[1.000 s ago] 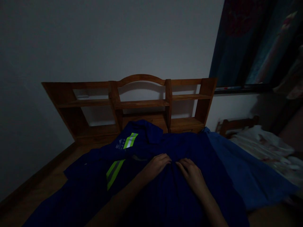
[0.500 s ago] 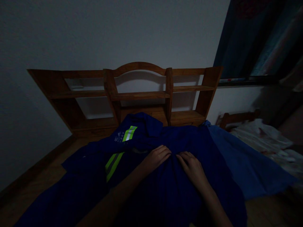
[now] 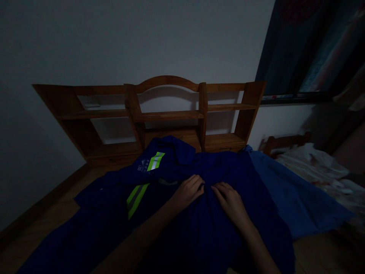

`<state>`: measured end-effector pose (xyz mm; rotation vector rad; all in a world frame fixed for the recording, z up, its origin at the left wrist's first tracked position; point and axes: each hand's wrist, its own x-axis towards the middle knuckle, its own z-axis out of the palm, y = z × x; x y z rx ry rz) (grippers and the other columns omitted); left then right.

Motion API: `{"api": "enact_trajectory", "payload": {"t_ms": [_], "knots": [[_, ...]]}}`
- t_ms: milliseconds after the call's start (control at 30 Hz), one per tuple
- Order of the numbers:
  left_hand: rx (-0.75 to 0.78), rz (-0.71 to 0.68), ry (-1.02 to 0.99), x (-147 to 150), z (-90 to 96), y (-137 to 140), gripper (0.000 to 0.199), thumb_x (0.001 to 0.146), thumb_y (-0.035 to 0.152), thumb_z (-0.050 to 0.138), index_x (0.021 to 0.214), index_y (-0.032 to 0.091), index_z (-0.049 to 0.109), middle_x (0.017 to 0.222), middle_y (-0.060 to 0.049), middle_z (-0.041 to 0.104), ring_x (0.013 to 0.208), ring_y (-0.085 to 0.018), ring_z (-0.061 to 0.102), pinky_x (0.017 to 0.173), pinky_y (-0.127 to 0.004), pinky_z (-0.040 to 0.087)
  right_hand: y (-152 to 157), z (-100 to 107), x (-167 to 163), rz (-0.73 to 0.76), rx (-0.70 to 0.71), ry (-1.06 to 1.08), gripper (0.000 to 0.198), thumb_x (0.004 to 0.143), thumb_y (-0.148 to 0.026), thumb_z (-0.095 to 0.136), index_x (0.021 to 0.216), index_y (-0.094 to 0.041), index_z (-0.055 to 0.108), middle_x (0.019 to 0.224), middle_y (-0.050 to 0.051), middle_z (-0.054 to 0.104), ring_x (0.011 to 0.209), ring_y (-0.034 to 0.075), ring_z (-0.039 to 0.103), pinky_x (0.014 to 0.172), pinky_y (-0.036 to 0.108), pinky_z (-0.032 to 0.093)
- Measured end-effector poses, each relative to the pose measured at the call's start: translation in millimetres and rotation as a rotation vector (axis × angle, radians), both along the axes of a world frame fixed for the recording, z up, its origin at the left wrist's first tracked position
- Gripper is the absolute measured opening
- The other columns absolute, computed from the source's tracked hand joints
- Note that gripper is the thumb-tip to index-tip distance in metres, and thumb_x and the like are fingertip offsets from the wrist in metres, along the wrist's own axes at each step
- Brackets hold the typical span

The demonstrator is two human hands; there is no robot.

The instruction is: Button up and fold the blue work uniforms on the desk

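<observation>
A dark blue work jacket (image 3: pixel 225 167) with a collar and yellow-green reflective strips lies spread out in front of me. White lettering shows beside the upper strip. My left hand (image 3: pixel 190 190) is closed on the fabric near the middle of the jacket, thumb and fingers pinched together. Just to its right, my right hand (image 3: pixel 228 196) also pinches the cloth, with its fingers bent. A small gap separates the two hands, and folds run down the fabric below them. Dim light hides the detail at the fingertips.
A wooden headboard with shelves (image 3: pixel 168 115) stands against the wall behind the jacket. To the right lies a lighter blue cloth (image 3: pixel 293 194), with a white crumpled cloth (image 3: pixel 313 161) beyond it. A dark window (image 3: pixel 299 57) is at the upper right.
My left thumb has come into view below its fingers, near the fabric. The right hand stays almost in place, and the view has shifted very slightly.
</observation>
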<state>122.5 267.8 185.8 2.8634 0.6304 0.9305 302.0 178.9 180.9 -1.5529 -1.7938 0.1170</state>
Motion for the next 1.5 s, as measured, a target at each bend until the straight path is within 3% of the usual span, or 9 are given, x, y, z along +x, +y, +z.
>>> {"api": "enact_trajectory", "payload": {"t_ms": [300,567,933,1300,1500], "knots": [[-0.049,-0.146,0.101,-4,4.8,2,0.022,0.093,0.023,0.037,0.102,0.017,0.057,0.091,-0.005,0.058,0.091,-0.016,0.054,0.084,-0.029,0.045,1,-4,2,-0.062,0.0,-0.043,0.027,0.094,-0.033,0.038,0.09,-0.024,0.063,0.092,0.003,0.065,0.088,0.017,0.059,0.078,0.027,0.044],[-0.092,-0.185,0.131,-6,3.3,1,0.039,0.093,0.021,0.037,0.132,0.024,0.041,0.097,-0.004,0.056,0.092,-0.014,0.053,0.082,-0.025,0.045,1,-7,3,-0.063,-0.004,-0.038,0.026,0.093,-0.036,0.04,0.091,-0.024,0.063,0.092,0.003,0.064,0.088,0.018,0.059,0.077,0.027,0.044],[-0.109,-0.186,0.135,-4,3.8,-1,0.032,0.093,0.023,0.037,0.121,0.023,0.051,0.093,-0.004,0.057,0.089,-0.014,0.055,0.079,-0.024,0.045,1,-9,4,-0.118,0.001,-0.062,0.028,0.095,-0.032,0.035,0.097,-0.024,0.061,0.094,0.003,0.065,0.089,0.018,0.06,0.076,0.027,0.044],[-0.041,-0.184,0.19,-4,5.0,-5,0.028,0.094,0.022,0.035,0.112,0.021,0.055,0.091,-0.004,0.057,0.088,-0.014,0.055,0.077,-0.024,0.044,3,-10,4,-0.111,0.0,-0.091,0.026,0.094,-0.034,0.038,0.091,-0.023,0.062,0.09,0.003,0.065,0.085,0.017,0.059,0.076,0.027,0.044],[-0.137,-0.112,0.167,-2,-1.5,-3,0.028,0.092,0.029,0.042,0.116,0.024,0.056,0.092,-0.002,0.058,0.083,-0.013,0.057,0.072,-0.022,0.043,4,-11,5,-0.114,0.007,-0.091,0.028,0.093,-0.038,0.038,0.09,-0.023,0.062,0.088,0.004,0.065,0.085,0.018,0.06,0.075,0.027,0.045]]}}
